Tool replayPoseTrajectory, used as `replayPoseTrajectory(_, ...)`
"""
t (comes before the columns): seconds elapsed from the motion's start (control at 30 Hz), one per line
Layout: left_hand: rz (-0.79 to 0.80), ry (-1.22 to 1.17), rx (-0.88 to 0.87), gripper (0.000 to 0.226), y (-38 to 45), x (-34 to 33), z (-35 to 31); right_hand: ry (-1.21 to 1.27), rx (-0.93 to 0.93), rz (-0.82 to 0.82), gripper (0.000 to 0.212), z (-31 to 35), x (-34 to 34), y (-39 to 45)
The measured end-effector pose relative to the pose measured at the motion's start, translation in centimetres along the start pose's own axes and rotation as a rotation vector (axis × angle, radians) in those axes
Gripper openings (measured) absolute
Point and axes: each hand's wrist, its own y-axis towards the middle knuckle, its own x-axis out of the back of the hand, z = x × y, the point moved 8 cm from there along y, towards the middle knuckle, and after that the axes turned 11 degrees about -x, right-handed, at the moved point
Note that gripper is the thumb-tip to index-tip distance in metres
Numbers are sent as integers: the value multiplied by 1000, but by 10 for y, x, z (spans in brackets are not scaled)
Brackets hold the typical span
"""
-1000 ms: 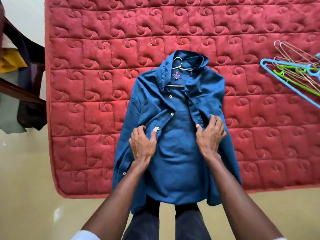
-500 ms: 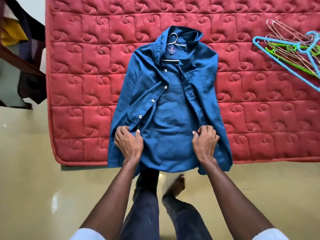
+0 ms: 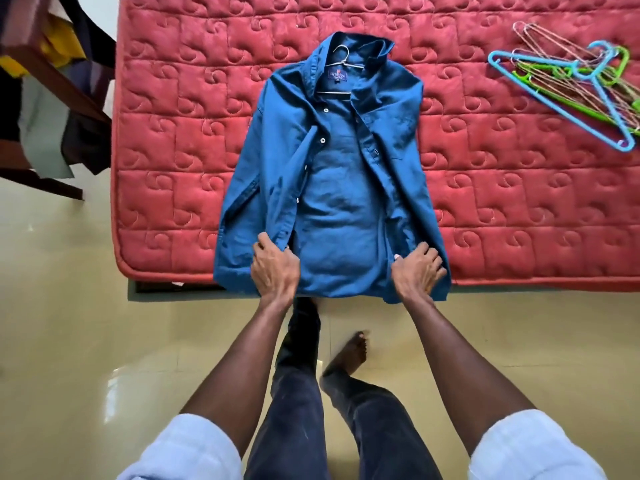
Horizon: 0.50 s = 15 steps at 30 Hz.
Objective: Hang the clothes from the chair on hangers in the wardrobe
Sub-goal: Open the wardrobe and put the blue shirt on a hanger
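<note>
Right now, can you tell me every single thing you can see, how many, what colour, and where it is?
shirt: one, blue, lying open and face up on the mattress, hem at the near edge.
wire hanger: one, silvery, inside the shirt, hook poking out at the collar.
mattress: one, red quilted, filling the top of the view.
spare hangers: a tangled pile, count unclear; blue and green plastic, pinkish wire; on the mattress, far right.
chair: one, dark wood, top left.
clothes: several, yellow, dark and pale, draped on the chair.
floor: shiny cream.
left hand: grips the shirt's left front edge near the hem.
right hand: grips the shirt's right front edge.
legs: two, dark trousers.
bare foot: one.
</note>
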Motion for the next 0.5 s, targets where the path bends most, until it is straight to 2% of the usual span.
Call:
replayPoseTrajectory(0.1,17,78,13,32,-25,-8,3,-1,-6,28,32,-6,5,-1)
replayPoseTrajectory(0.17,33,14,32,31,-40,-13,5,158,-61,25,23,-13,11,-3)
replayPoseTrajectory(0.2,47,-64,39,30,-45,-14,2,262,-21,9,18,-10,18,-7)
replayPoseTrajectory(0.23,67,-142,28,28,-50,-17,-2,326,118,-38,14,0,27,-17)
replayPoseTrajectory(0.27,108,-211,-9,26,-55,-23,-9,326,339,-86,13,15,33,-34)
replayPoseTrajectory(0.33,191,-260,-114,36,-64,-29,-25,183,830,-87,10,44,28,-86)
replayPoseTrajectory(0.37,192,-243,-122,48,-68,-28,-28,94,983,-61,16,49,19,-107)
replayPoseTrajectory(0.4,162,-235,-96,57,-69,-25,-25,49,1049,-34,28,49,14,-117)
replayPoseTrajectory(0.43,112,-261,-58,60,-68,-20,-22,80,1024,2,35,47,13,-117)
replayPoseTrajectory(0.5,32,-338,-30,54,-61,-15,-17,285,826,69,33,39,20,-98)
